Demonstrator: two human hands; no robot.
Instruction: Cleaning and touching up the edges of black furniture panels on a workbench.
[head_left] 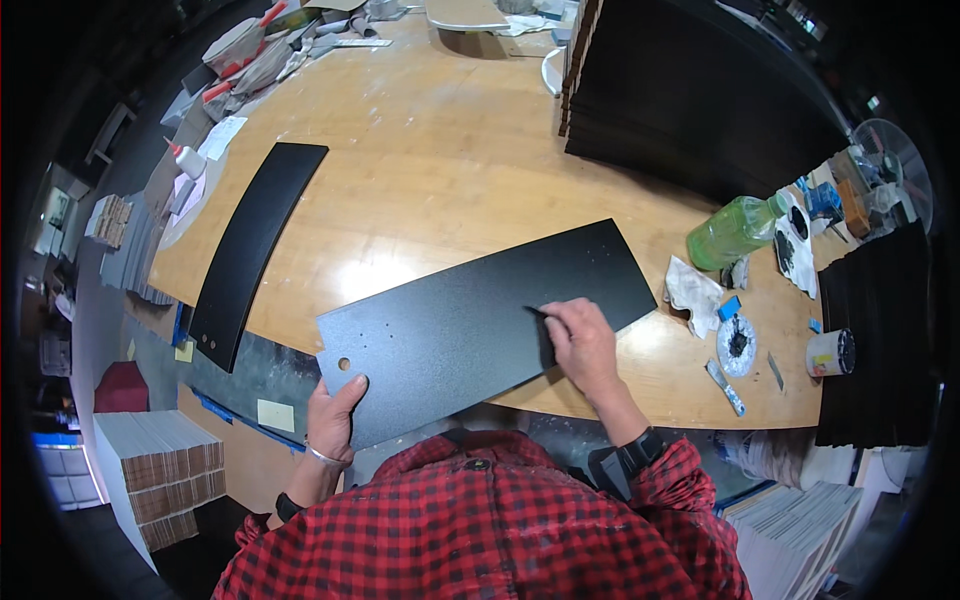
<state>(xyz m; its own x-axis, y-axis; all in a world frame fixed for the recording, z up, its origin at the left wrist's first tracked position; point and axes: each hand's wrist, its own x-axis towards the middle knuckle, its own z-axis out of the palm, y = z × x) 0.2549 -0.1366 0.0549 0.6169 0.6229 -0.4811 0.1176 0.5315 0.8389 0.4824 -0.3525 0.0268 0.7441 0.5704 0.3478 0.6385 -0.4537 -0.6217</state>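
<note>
A flat black panel [465, 320] lies tilted across the near edge of the table, with one round hole and several tiny holes at its left end. My left hand [335, 415] grips that left end, thumb on top and fingers beneath. My right hand [582, 345] is closed over the panel's right half. From its fingertips juts a small, thin dark piece [535, 311], whose kind I cannot make out. Further left, a second, narrower black panel [262, 235] rests on the table, its holed end hanging past the edge.
A tall stack of black panels [690, 90] stands at the back right. On the right lie a green bottle [735, 235], a crumpled cloth [692, 292], a dish with black paste [737, 345], a putty knife [726, 388] and a small tub [830, 353]. A glue bottle [187, 160] sits far left.
</note>
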